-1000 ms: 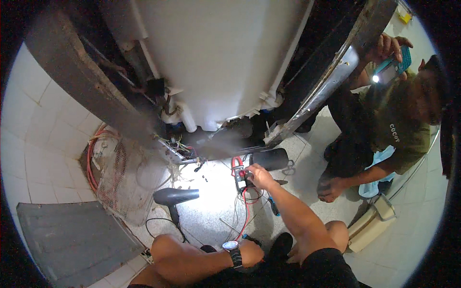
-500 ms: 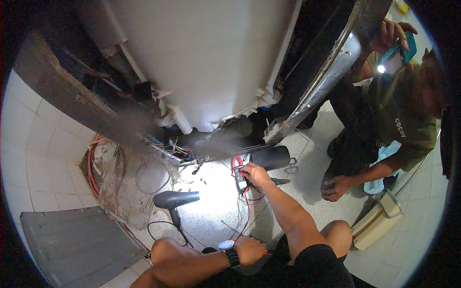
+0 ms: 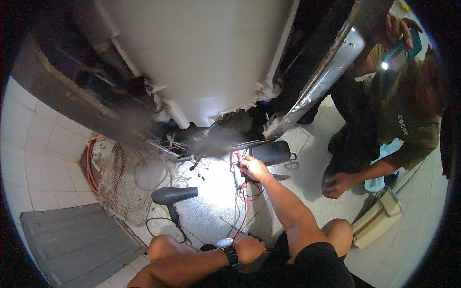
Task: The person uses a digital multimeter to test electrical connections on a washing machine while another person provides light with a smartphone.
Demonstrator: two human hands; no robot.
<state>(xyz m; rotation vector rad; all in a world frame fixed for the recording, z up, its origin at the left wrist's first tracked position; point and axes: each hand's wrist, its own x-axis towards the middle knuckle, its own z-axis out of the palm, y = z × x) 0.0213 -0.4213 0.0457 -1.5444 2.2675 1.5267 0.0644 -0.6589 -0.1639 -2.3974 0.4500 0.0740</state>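
Note:
My right hand [image 3: 254,169] reaches forward to the floor and grips a clamp meter with a red jaw [image 3: 235,156]; its fingers cover most of the body. A red test lead [image 3: 247,206] loops from beside the meter back toward my lap. My left hand [image 3: 249,248], below a wristwatch, is closed around the lead's end, with a bit of red showing past the fist. A thin metal shaft [image 3: 228,222] points out beside it; whether I hold that too is unclear. Left of the meter lies a black hair dryer [image 3: 175,196].
Overhead hangs a big white tub [image 3: 201,62] inside an open metal cabinet, loose wires [image 3: 180,146] at its base. A black cylinder [image 3: 271,152] and pliers [image 3: 281,177] lie nearby. At right, a person [image 3: 398,115] shines a phone light [image 3: 384,66]. A grey panel [image 3: 77,245] leans left.
The view has shifted slightly. My right hand has turned a little on the meter, and more of the red lead's loop shows beside it. My left hand keeps its place.

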